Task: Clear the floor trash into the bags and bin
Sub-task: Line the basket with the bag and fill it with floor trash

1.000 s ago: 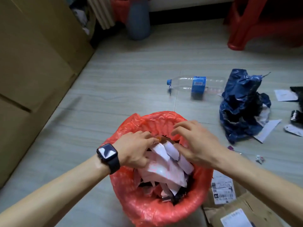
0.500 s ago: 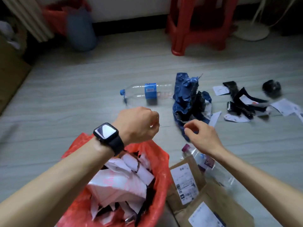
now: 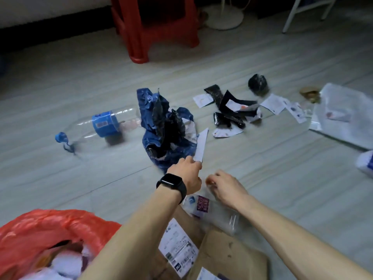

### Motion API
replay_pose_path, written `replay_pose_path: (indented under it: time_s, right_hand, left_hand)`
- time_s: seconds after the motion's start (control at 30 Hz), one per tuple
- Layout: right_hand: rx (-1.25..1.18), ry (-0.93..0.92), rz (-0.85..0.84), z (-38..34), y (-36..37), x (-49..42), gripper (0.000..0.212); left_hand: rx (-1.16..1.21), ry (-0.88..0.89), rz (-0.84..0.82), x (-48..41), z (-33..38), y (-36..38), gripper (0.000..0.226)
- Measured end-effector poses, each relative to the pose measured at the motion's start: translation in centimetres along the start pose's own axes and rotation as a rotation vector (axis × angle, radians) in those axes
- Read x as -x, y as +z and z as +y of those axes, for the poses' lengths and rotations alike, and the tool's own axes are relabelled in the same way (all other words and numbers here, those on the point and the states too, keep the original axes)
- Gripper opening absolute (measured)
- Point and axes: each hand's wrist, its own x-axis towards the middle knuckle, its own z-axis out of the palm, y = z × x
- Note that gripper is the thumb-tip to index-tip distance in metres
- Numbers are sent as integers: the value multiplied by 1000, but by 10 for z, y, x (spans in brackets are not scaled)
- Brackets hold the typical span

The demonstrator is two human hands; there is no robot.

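Both forearms are stretching forward over the floor. The left hand (image 3: 184, 171) is curling at the tip of a white paper slip (image 3: 201, 146) beside the crumpled blue bag (image 3: 161, 122), and its grip is hidden. The right hand (image 3: 227, 187) is hovering with curled fingers over a clear bottle (image 3: 220, 213); I cannot tell whether it holds anything.

On the floor (image 3: 80, 178), the bottle (image 3: 105, 126) lies left of the crumpled bag (image 3: 165, 126); torn scraps (image 3: 230, 110) lie right of it, the stool (image 3: 157, 27) behind.

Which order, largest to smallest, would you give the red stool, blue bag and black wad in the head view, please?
1. red stool, though cut off at the top
2. blue bag
3. black wad, which lies farther off but is clearly smallest
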Motion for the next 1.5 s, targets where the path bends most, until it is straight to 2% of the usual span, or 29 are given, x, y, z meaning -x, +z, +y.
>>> replay_pose_path:
  time_s: [0.2,0.3,0.47,0.57,0.67,0.73,0.87,1.0,1.27,1.33,1.43,1.5]
  right_hand:
    - [-70,99,263,57,-4,-15,20]
    - [-76,177,328,74,-18,-35,17]
    - [63,162,429,79,-36,-81,14]
    - [108,100,317,74,-42,-106,13]
    - [156,102,214,66,-46,-115,17]
    - [166,93,249,58,-43,-108,20]
    - [161,31,287,53,-27,-77,20]
    - [65,27,339,50,-12,-53,17]
    - [57,41,415,45,11,-24,16]
    - [58,50,407,44,12,-24,17]
    - [49,119,352,40,7,-27,18]
    - [30,180,294,39,0,-31,18]
  left_hand:
    - [-49,-11,-56,-51,16,18,52]
    - [-128,-64,-33,-60,15,21,42]
    - [-284,49,-21,-49,7,32,34]
    - [-192,27,-45,-35,-2,37,34]
    - [-146,-23,6,-34,-6,40,31]
    - [-143,-59,56,-39,-8,41,32]
    - [-92,-98,37,-47,-15,46,48]
    - [-251,-55,100,-43,-13,44,34]
    - [-355,29,84,-36,-5,40,28]
    - [-318,26,95,-30,-11,34,28]
    - [-173,-6,149,-14,-24,19,10]
    - [-56,-44,202,-4,-31,7,13]
